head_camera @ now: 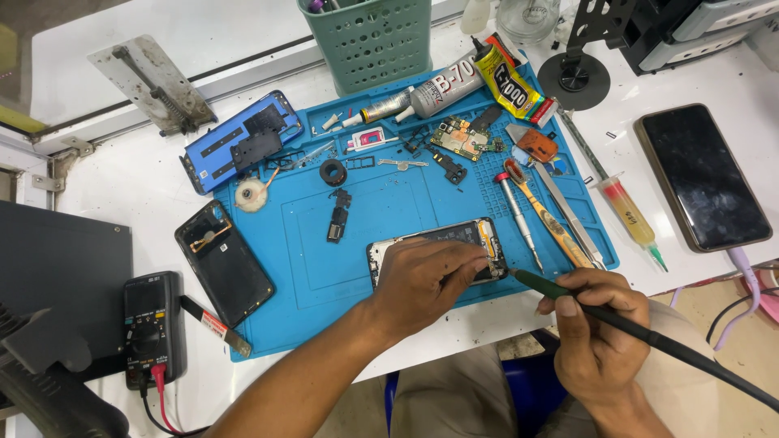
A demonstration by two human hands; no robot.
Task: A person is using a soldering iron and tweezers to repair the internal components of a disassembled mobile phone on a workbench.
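An opened phone [454,236] lies near the front edge of a blue work mat [324,268], its insides showing. My left hand [422,280] rests on it, fingers pressing down on its right end. My right hand [596,332] grips a dark green soldering iron [617,320] like a pen, its tip touching the phone's right edge beside my left fingers. The iron's black cable runs off to the lower right.
On the mat lie a circuit board [460,138], small parts, a screwdriver [518,217], tweezers [568,215] and glue tubes [442,88]. A blue back cover [242,139], a black cover [225,261], a multimeter [152,324], a syringe [631,215], another phone [702,174] and a green basket [373,40] surround it.
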